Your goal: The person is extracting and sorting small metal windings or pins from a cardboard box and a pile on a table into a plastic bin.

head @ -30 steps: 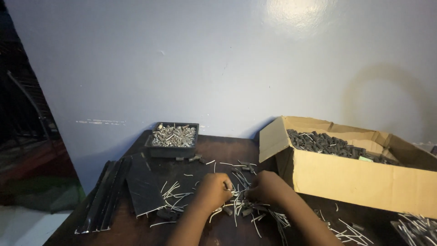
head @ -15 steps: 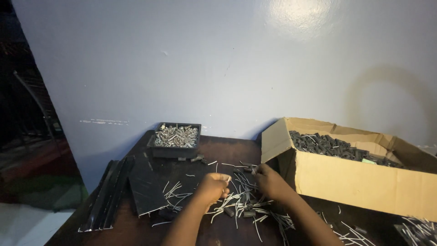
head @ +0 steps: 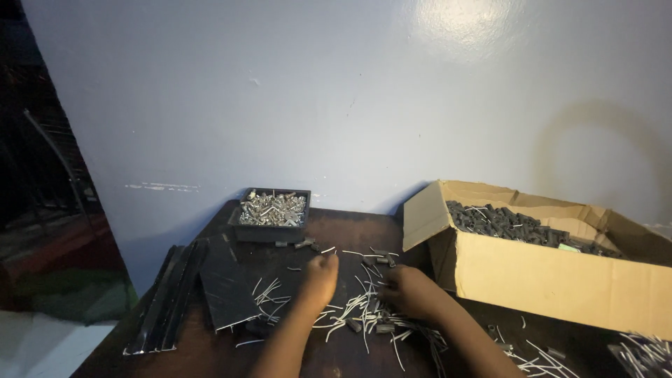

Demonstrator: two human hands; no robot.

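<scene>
My left hand [head: 318, 278] rests on a scatter of thin silver wire pins [head: 357, 308] on the dark wooden table [head: 210, 346], fingers curled toward a small dark cylinder part. My right hand [head: 411, 290] lies just to the right on the same pile, fingers closed among pins and small dark pieces [head: 378, 323]. What either hand pinches is too small and dim to make out. A black tray [head: 271, 217] filled with shiny metal pieces stands at the back, beyond my left hand.
An open cardboard box [head: 553, 269] holding many dark cylinder parts stands at the right. Flat black plates and strips [head: 189, 294] lie at the left of the table. More silver pins [head: 647, 350] lie at the lower right. A pale wall is behind.
Both hands have shifted a little farther out over the pin pile, the left one reaching toward the tray side. The camera view has tilted up slightly.
</scene>
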